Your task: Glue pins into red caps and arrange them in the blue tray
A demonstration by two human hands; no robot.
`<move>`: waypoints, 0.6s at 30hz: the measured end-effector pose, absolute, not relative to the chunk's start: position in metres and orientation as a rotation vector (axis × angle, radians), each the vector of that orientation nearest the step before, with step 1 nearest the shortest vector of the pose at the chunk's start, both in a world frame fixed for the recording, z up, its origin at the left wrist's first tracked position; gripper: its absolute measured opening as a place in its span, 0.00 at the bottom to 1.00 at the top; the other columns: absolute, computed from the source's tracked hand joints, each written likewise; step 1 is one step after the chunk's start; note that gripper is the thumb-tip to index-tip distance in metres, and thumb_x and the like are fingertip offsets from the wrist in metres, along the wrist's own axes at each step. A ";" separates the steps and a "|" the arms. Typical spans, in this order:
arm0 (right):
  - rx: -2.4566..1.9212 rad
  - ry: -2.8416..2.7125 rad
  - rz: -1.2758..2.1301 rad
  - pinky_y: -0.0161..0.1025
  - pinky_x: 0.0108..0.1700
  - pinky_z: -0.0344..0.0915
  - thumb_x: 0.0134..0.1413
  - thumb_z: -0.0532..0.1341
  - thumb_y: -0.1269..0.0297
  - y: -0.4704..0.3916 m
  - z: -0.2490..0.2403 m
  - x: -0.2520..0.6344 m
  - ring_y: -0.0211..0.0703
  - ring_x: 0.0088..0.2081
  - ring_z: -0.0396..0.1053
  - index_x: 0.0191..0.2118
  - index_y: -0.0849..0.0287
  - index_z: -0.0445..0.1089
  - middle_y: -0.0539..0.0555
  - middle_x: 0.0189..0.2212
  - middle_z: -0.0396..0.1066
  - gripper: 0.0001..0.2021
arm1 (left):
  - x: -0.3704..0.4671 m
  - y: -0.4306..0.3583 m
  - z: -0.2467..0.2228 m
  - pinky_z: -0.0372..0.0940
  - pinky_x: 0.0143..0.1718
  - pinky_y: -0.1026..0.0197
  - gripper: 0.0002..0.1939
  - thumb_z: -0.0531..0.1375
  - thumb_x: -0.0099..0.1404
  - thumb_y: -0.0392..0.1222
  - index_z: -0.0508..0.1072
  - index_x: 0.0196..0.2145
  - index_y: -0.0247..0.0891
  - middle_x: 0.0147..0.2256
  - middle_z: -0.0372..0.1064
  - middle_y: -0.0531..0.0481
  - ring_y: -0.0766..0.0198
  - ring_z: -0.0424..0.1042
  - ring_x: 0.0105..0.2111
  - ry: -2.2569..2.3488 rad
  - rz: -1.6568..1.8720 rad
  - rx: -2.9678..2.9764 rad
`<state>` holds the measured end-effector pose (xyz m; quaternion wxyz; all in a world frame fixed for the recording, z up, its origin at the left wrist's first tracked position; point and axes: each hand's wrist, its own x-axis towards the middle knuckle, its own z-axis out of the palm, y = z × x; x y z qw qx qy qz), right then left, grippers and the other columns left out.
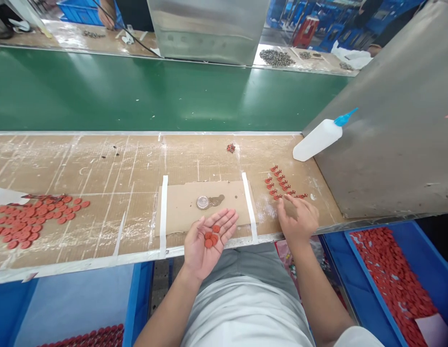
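My left hand lies palm up at the table's front edge, fingers spread, with several red discs resting on the palm. My right hand reaches over the table to the right, thumb and index finger bent towards each other at the front of rows of small red pieces with upright stems. Whether something is between those fingertips is too small to tell. Between the hands and beyond them, a cardboard sheet is held by two white tape strips. On it stands a small round container beside a brownish smear.
A pile of red discs lies at the left. A small red cluster is further back. A white bottle with a blue nozzle leans against the metal panel at right. Blue bins flank me; a green belt runs behind.
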<state>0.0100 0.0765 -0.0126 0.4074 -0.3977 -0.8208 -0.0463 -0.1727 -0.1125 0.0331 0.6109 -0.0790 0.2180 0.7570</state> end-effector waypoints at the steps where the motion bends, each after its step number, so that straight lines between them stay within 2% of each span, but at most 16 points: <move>1: -0.924 -2.069 -0.075 0.46 0.46 0.65 0.51 0.64 0.65 0.066 -0.006 0.008 0.47 0.39 0.72 0.45 0.55 0.71 0.55 0.36 0.77 0.13 | -0.172 -0.113 0.034 0.55 0.60 0.51 0.26 0.50 0.65 0.49 0.71 0.50 0.26 0.55 0.65 0.32 0.48 0.61 0.59 0.494 1.740 -0.179; 4: -0.577 -2.211 0.212 0.45 0.44 0.67 0.49 0.65 0.70 0.031 0.018 -0.005 0.45 0.38 0.72 0.52 0.51 0.67 0.53 0.38 0.77 0.23 | -0.171 -0.112 0.038 0.56 0.59 0.51 0.27 0.50 0.65 0.51 0.69 0.51 0.26 0.56 0.64 0.32 0.48 0.61 0.58 0.480 1.715 -0.171; 6: -0.393 -2.385 0.407 0.46 0.46 0.66 0.51 0.64 0.69 0.010 0.033 -0.020 0.45 0.41 0.72 0.55 0.49 0.64 0.53 0.43 0.76 0.25 | -0.171 -0.112 0.040 0.60 0.55 0.53 0.28 0.50 0.65 0.52 0.69 0.52 0.26 0.55 0.65 0.32 0.50 0.64 0.56 0.482 1.692 -0.169; 8: -0.290 -2.547 0.535 0.47 0.48 0.65 0.54 0.62 0.68 -0.003 0.044 -0.035 0.46 0.45 0.69 0.55 0.49 0.65 0.54 0.46 0.73 0.22 | -0.170 -0.113 0.040 0.64 0.50 0.57 0.27 0.50 0.65 0.51 0.68 0.53 0.28 0.54 0.67 0.34 0.55 0.69 0.51 0.477 1.673 -0.169; 11: -0.238 -2.716 0.588 0.46 0.47 0.64 0.58 0.59 0.68 -0.009 0.054 -0.056 0.46 0.45 0.67 0.51 0.52 0.68 0.55 0.44 0.73 0.16 | -0.170 -0.116 0.040 0.66 0.43 0.60 0.26 0.49 0.66 0.50 0.68 0.53 0.29 0.50 0.70 0.36 0.60 0.72 0.44 0.476 1.685 -0.177; 15: -0.240 -2.805 0.626 0.44 0.44 0.64 0.58 0.58 0.68 -0.007 0.062 -0.069 0.45 0.42 0.66 0.42 0.55 0.72 0.57 0.40 0.71 0.08 | -0.170 -0.118 0.039 0.67 0.42 0.58 0.26 0.51 0.65 0.52 0.70 0.52 0.30 0.46 0.72 0.38 0.58 0.73 0.41 0.545 1.704 -0.159; 18: -0.214 -2.739 0.851 0.43 0.43 0.65 0.58 0.58 0.69 -0.006 0.065 -0.071 0.43 0.41 0.67 0.40 0.54 0.73 0.55 0.37 0.72 0.08 | -0.171 -0.120 0.036 0.67 0.42 0.57 0.25 0.52 0.65 0.51 0.71 0.50 0.29 0.44 0.73 0.38 0.58 0.73 0.41 0.561 1.708 -0.152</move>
